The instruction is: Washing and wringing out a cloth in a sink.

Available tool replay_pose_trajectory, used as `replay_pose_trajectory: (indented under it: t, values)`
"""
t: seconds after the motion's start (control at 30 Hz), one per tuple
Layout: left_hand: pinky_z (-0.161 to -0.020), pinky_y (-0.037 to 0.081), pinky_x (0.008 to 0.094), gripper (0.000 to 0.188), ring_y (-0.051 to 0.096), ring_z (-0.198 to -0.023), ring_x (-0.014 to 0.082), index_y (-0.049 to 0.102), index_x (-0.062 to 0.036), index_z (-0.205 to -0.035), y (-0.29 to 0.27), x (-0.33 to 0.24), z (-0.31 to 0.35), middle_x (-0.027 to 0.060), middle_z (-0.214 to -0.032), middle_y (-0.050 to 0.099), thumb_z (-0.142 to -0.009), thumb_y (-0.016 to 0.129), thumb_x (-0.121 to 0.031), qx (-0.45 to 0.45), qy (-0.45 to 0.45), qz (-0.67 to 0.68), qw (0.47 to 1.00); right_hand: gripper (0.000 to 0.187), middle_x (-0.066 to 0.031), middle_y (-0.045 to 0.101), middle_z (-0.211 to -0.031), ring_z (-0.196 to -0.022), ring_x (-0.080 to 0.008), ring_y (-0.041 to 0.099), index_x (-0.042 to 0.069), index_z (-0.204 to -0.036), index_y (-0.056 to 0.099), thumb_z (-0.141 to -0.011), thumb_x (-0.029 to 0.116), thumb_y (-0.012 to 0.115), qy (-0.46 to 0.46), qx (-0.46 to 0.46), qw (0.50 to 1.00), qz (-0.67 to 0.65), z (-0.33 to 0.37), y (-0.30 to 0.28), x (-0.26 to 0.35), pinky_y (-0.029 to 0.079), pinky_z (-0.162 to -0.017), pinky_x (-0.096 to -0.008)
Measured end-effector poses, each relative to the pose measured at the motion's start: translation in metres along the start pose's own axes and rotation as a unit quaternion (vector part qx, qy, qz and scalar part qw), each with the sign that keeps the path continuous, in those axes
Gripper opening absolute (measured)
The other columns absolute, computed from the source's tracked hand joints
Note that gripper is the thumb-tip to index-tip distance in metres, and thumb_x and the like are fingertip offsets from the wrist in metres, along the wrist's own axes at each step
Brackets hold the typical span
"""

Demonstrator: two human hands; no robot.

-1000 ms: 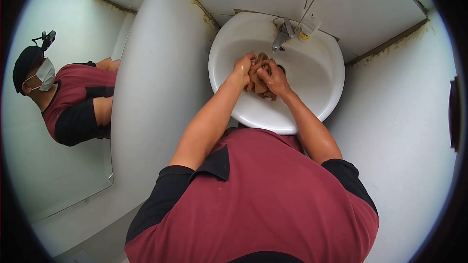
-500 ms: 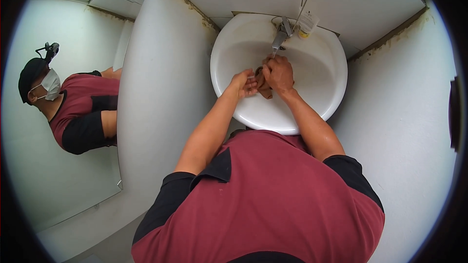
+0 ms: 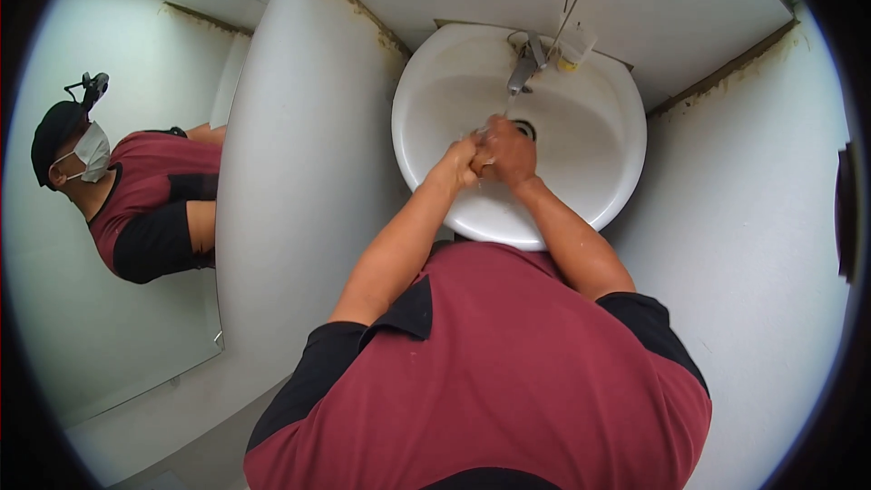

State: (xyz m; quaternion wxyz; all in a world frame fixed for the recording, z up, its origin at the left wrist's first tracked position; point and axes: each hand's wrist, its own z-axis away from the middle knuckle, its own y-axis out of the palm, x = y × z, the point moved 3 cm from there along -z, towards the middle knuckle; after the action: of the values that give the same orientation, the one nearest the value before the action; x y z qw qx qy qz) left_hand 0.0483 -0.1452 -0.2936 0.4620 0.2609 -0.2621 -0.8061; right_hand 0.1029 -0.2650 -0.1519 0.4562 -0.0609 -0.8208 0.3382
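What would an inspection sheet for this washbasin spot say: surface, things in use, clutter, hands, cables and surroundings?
Surface: white basin, its drain partly covered by the right hand.
Things in use: faucet above the hands, water apparently running.
Clutter: one pale container with a yellow lower end, beside the faucet.
Hands: left hand and right hand together over the basin; whether they hold anything is hidden.
Cables: none certain; thin dark lines behind the faucet could be seams.
Surroundings: mirror at left showing the masked person; brown stains along wall joints.
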Motion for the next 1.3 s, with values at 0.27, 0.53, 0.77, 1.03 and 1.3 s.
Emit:
replay_pose_trajectory:
  t: [0.27, 0.53, 0.77, 1.03, 1.3]
  values:
    - [-0.061, 0.05, 0.0332, 0.026, 0.06, -0.066, 0.0203, 0.06, -0.0046, -0.093, 0.078, -0.01, 0.062, 0.0086, -0.08, 0.064, -0.09, 0.05, -0.029, -0.205, 0.171, -0.127, 0.955, 0.017, -0.0085, 0.063, -0.087, -0.07, -0.027, 0.059, 0.009, -0.091, 0.061, -0.077, 0.016, 0.054, -0.081, -0.059, 0.993, -0.06, 0.019, -0.009, 0.045, 0.045, -0.061, -0.0344]
    - [-0.073, 0.049, 0.0331, 0.03, 0.06, -0.081, 0.0208, 0.056, -0.0034, -0.104, 0.119, -0.015, 0.087, 0.0102, -0.094, 0.062, -0.093, 0.046, -0.03, -0.13, 0.237, -0.052, 0.961, 0.026, -0.0103, 0.062, -0.089, -0.075, -0.0265, 0.058, 0.006, -0.105, 0.052, -0.087, 0.024, 0.049, 0.275, 0.108, 0.955, -0.037, -0.012, 0.008, -0.047, 0.045, -0.065, -0.0362]
    - [-0.085, 0.045, 0.0333, 0.034, 0.058, -0.094, 0.0215, 0.049, -0.0038, -0.116, 0.108, -0.032, 0.083, 0.0117, -0.109, 0.058, -0.095, 0.046, -0.031, -0.033, 0.313, -0.006, 0.949, 0.028, -0.0077, 0.061, -0.086, -0.075, -0.0201, 0.057, 0.004, -0.106, 0.051, -0.086, 0.024, 0.054, 0.411, 0.185, 0.777, -0.439, -0.003, -0.01, -0.031, 0.045, -0.062, -0.0299]
    - [-0.085, 0.044, 0.0364, 0.039, 0.057, -0.096, 0.023, 0.048, -0.0034, -0.117, 0.099, -0.037, 0.095, 0.0131, -0.112, 0.057, -0.093, 0.047, -0.034, -0.138, 0.294, -0.11, 0.939, 0.025, -0.0037, 0.055, -0.071, -0.062, -0.0164, 0.051, 0.004, -0.096, 0.054, -0.082, 0.022, 0.062, 0.409, 0.128, 0.664, -0.613, -0.005, 0.014, -0.057, 0.049, -0.065, -0.0296]
    - [-0.067, 0.05, 0.0401, 0.037, 0.061, -0.077, 0.0247, 0.052, -0.0036, -0.112, 0.101, 0.002, 0.108, 0.0137, -0.1, 0.063, -0.091, 0.05, -0.034, -0.043, 0.079, -0.131, 0.987, 0.019, -0.0034, 0.051, -0.059, -0.052, -0.015, 0.042, 0.004, -0.06, 0.049, -0.074, 0.012, 0.06, -0.012, 0.065, 0.952, -0.299, -0.002, -0.007, 0.021, 0.037, -0.052, -0.0277]
